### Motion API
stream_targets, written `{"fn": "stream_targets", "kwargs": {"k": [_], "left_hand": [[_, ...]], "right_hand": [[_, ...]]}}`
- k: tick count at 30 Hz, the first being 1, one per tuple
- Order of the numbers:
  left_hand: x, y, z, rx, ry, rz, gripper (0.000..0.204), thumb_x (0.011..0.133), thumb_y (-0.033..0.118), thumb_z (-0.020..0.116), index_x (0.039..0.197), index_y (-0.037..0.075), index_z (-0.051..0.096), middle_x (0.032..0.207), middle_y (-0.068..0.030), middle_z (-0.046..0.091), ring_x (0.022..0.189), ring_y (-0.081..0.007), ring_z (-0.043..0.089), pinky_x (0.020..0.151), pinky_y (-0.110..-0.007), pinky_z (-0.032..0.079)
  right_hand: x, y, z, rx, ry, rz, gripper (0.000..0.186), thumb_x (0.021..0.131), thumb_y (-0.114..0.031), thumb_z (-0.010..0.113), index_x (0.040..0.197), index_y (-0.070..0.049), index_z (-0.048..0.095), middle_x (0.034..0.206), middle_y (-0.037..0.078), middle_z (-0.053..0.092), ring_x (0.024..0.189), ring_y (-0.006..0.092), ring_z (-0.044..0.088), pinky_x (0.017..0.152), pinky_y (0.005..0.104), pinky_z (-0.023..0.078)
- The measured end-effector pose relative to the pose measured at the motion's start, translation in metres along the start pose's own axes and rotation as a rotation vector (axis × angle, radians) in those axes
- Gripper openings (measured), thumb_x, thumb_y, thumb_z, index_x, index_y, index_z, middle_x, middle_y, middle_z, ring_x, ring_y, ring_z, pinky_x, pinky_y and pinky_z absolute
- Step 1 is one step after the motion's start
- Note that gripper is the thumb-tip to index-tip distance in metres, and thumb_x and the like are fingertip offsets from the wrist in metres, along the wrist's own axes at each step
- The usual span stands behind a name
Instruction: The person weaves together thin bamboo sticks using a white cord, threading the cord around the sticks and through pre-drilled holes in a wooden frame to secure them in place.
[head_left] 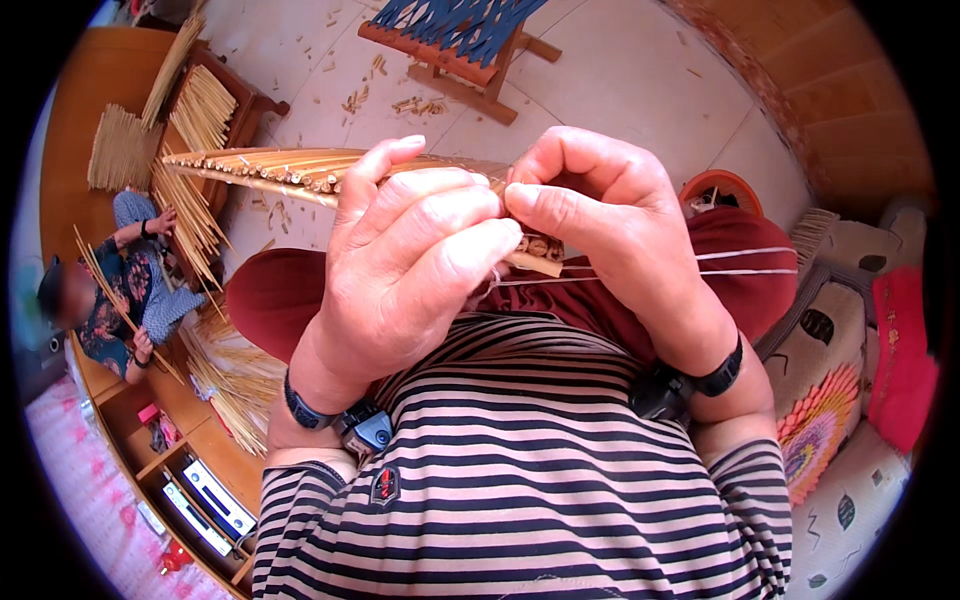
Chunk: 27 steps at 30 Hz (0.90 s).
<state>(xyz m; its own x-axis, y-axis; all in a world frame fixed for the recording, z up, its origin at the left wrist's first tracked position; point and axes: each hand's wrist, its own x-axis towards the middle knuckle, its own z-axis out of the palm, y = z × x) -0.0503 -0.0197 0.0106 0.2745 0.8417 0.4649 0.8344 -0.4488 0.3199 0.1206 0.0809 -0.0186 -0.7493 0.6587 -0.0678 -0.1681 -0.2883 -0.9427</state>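
A mat of tan plant stalks (pixel 270 165), laid side by side and bound, stretches leftward from my hands with its cut ends facing me. My left hand (pixel 410 235) is closed on its right part, index finger raised and the other fingers bent over the stalks. Against those fingertips, my right hand (pixel 610 200) is closed in a pinch of thumb and forefinger. What lies in the pinch is hidden. Below the hands a few cut stalk ends (pixel 540 258) show. Two pale strings (pixel 745 262) run from there under my right wrist to the right, over my red-trousered knee.
At left, another person (pixel 130 270) handles long stalks near stalk bundles (pixel 203 108) and a wooden cabinet (pixel 215 450). A wooden folding stool (pixel 450 60) with blue webbing stands ahead, scraps around it. An orange basket (pixel 722 185) and a patterned sofa (pixel 840 320) are at right.
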Motion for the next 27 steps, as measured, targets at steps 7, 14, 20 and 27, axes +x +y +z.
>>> {"fn": "stream_targets", "kwargs": {"k": [7,14,20,27], "left_hand": [[-0.004,0.002,0.003,-0.083,0.069,-0.008,0.02,0.081,0.011,0.074,0.098,0.005,0.069,0.095,-0.0092,0.069,0.093,-0.0264,0.066,0.091,-0.044,0.048],[0.0,-0.002,0.007,-0.066,0.116,0.036,0.019,0.077,0.011,0.074,0.094,0.003,0.068,0.089,-0.009,0.068,0.085,-0.0268,0.064,0.085,-0.042,0.047],[-0.01,0.011,0.008,-0.069,0.047,0.047,0.018,0.082,0.016,0.074,0.097,0.007,0.069,0.092,-0.0064,0.069,0.091,-0.0256,0.066,0.095,-0.045,0.045],[-0.021,0.007,0.002,-0.02,0.004,0.03,0.022,0.081,0.015,0.074,0.101,0.009,0.067,0.095,-0.0057,0.07,0.093,-0.0244,0.065,0.097,-0.047,0.045]], "right_hand": [[-0.006,0.009,0.002,-0.104,-0.01,-0.02,0.01,0.095,-0.007,0.063,0.088,0.0,0.062,0.083,-0.002,0.06,0.079,0.0044,0.054,0.07,0.0192,0.045],[0.013,0.015,0.01,-0.371,0.192,-0.31,0.009,0.085,-0.006,0.066,0.082,0.002,0.062,0.069,0.01,0.057,0.064,0.0144,0.053,0.059,0.0312,0.045],[0.068,-0.034,-0.067,-0.017,0.53,-0.486,0.016,0.101,-0.021,0.054,0.099,-0.006,0.06,0.079,0.003,0.064,0.064,0.0093,0.058,0.059,0.0246,0.048],[0.031,-0.077,-0.056,0.224,-0.069,-0.31,0.02,0.103,-0.022,0.052,0.093,-0.006,0.057,0.07,0.0,0.055,0.051,0.005,0.041,0.044,0.0209,0.033]]}}
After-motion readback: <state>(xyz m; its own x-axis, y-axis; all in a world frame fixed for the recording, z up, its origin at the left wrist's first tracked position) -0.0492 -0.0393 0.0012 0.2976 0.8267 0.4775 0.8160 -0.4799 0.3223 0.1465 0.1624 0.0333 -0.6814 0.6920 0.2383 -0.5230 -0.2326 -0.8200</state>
